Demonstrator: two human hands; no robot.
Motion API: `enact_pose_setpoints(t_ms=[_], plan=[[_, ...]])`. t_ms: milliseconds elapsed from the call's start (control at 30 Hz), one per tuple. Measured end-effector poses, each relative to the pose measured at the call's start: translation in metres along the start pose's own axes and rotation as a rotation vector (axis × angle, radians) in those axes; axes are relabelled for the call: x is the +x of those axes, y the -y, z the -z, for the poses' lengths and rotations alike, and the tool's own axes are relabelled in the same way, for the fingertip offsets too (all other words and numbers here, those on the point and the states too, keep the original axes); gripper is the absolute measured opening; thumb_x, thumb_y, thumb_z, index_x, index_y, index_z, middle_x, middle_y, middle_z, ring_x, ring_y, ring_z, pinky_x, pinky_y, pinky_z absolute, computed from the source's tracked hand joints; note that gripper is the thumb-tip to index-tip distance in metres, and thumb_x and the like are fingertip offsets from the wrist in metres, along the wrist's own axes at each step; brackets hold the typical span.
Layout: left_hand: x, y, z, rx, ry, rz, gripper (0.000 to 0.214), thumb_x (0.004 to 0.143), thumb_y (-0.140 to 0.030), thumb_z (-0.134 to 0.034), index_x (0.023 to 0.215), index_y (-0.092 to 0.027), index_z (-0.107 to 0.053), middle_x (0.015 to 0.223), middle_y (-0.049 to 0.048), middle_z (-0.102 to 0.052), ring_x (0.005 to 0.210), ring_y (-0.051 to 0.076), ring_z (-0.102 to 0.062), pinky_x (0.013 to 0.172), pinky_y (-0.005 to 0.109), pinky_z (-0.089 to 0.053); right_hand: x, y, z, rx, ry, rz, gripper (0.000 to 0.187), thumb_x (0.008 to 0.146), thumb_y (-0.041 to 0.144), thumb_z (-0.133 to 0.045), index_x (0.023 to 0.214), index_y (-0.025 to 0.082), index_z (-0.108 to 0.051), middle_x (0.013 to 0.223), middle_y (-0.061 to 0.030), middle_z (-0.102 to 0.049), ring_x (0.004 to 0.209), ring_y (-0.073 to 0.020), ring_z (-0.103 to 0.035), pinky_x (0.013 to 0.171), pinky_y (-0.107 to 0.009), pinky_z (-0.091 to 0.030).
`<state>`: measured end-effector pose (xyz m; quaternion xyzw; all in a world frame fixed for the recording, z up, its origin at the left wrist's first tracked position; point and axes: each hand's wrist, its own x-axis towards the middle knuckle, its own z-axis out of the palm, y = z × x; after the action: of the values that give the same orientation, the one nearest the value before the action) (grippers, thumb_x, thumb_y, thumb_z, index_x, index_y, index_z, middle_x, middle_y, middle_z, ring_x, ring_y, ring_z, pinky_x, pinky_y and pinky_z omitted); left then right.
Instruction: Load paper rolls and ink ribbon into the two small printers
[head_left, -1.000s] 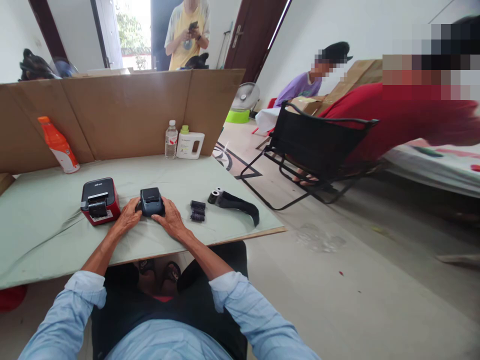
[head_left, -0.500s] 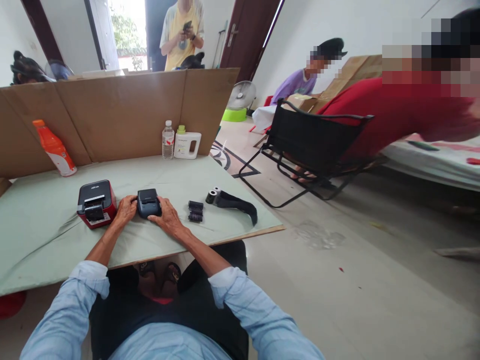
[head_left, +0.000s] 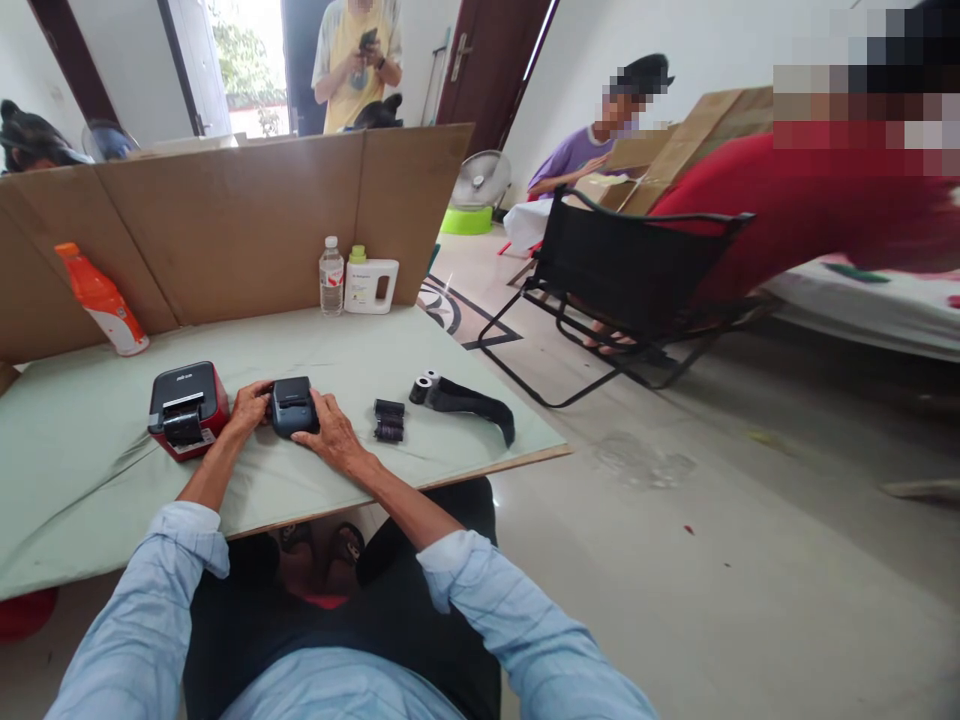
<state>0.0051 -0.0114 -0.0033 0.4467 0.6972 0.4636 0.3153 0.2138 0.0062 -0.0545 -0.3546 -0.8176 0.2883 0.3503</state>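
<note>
Between my two hands, a small dark label printer (head_left: 292,408) rests on the cloth-covered table (head_left: 300,345). My left hand (head_left: 248,408) is at its left side, fingers curled against the edge. My right hand (head_left: 336,436) holds its right side, with the thumb along the front corner. Left of my left hand stands a larger red and black label printer (head_left: 189,410), a dark strip showing at its front. To the right lie small dark rolls (head_left: 389,421), then white-cored rolls (head_left: 422,388) beside a long black strip (head_left: 476,405).
A cardboard panel (head_left: 247,215) stands along the table's back. Before it are an orange bottle (head_left: 103,300), a clear bottle (head_left: 331,278) and a white jug (head_left: 367,285). A black folding chair (head_left: 630,250) with a person in red is at right; other people are beyond.
The view has shifted slightly. Both hands stay at the small label printer, which keeps its place. The person in purple has raised a hand near the cardboard box.
</note>
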Motion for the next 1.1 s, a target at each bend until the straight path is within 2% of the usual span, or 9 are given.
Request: enact_pose_setpoints(t_ms=[167, 333, 467, 600, 800, 967, 1100], plan=[[-0.0036, 0.0011, 0.0010, -0.096, 0.039, 0.022, 0.065, 0.076, -0.010, -0.060, 0.141, -0.012, -0.067, 0.070, 0.0008, -0.071, 0.048, 0.009, -0.051, 0.045, 0.017, -0.040, -0.0025, -0.0006, -0.0021, -0.006, -0.008, 0.011, 0.096, 0.083, 0.039, -0.084, 0.164, 0.023, -0.034, 0.136, -0.0144, -0.054, 0.123, -0.0329, -0.063, 0.108, -0.050, -0.055], [-0.0052, 0.0013, 0.0018, -0.142, 0.057, 0.034, 0.067, 0.074, -0.009, -0.062, 0.140, -0.014, -0.068, 0.079, 0.0023, -0.075, 0.046, 0.007, -0.049, 0.044, 0.017, -0.039, -0.0028, -0.0004, -0.0020, -0.008, -0.018, 0.023, 0.097, 0.084, 0.038, -0.083, 0.166, 0.028, -0.031, 0.139, -0.0140, -0.052, 0.125, -0.0326, -0.062, 0.109, -0.051, -0.055], [-0.0063, -0.0005, 0.0019, -0.157, 0.063, 0.036, 0.071, 0.070, -0.007, -0.060, 0.141, -0.015, -0.067, 0.100, 0.0070, -0.080, 0.046, 0.005, -0.049, 0.044, 0.018, -0.039, -0.0024, 0.0008, -0.0020, -0.021, 0.004, 0.049, 0.095, 0.086, 0.037, -0.082, 0.166, 0.026, -0.032, 0.147, -0.0164, -0.047, 0.132, -0.0340, -0.058, 0.112, -0.052, -0.053], [-0.0076, -0.0022, 0.0025, -0.164, 0.078, 0.051, 0.075, 0.070, -0.007, -0.060, 0.144, -0.017, -0.064, 0.128, 0.0106, -0.076, 0.045, 0.003, -0.047, 0.042, 0.018, -0.037, -0.0023, 0.0014, -0.0024, -0.029, 0.016, 0.063, 0.096, 0.086, 0.036, -0.082, 0.166, 0.025, -0.031, 0.153, -0.0186, -0.042, 0.140, -0.0352, -0.052, 0.117, -0.054, -0.049], [-0.0074, -0.0011, 0.0030, -0.187, 0.087, 0.058, 0.077, 0.071, -0.010, -0.067, 0.147, -0.018, -0.062, 0.127, 0.0119, -0.077, 0.051, 0.005, -0.052, 0.044, 0.017, -0.038, -0.0025, -0.0001, -0.0028, -0.031, 0.017, 0.068, 0.097, 0.086, 0.037, -0.082, 0.167, 0.025, -0.030, 0.156, -0.0196, -0.041, 0.143, -0.0355, -0.050, 0.119, -0.055, -0.047], [-0.0077, -0.0023, 0.0017, -0.171, 0.092, 0.069, 0.079, 0.070, -0.007, -0.064, 0.148, -0.020, -0.061, 0.141, 0.0129, -0.070, 0.046, 0.003, -0.048, 0.041, 0.018, -0.037, -0.0031, -0.0009, -0.0026, -0.033, 0.012, 0.077, 0.095, 0.086, 0.036, -0.082, 0.166, 0.027, -0.032, 0.156, -0.0186, -0.042, 0.143, -0.0354, -0.049, 0.120, -0.056, -0.046], [-0.0080, -0.0053, -0.0005, -0.157, 0.073, 0.084, 0.079, 0.070, -0.005, -0.064, 0.147, -0.020, -0.062, 0.151, 0.0135, -0.063, 0.049, 0.002, -0.051, 0.040, 0.016, -0.037, -0.0034, -0.0015, -0.0022, -0.025, 0.011, 0.079, 0.093, 0.086, 0.035, -0.082, 0.165, 0.024, -0.034, 0.156, -0.0192, -0.041, 0.144, -0.0353, -0.049, 0.122, -0.054, -0.045]])
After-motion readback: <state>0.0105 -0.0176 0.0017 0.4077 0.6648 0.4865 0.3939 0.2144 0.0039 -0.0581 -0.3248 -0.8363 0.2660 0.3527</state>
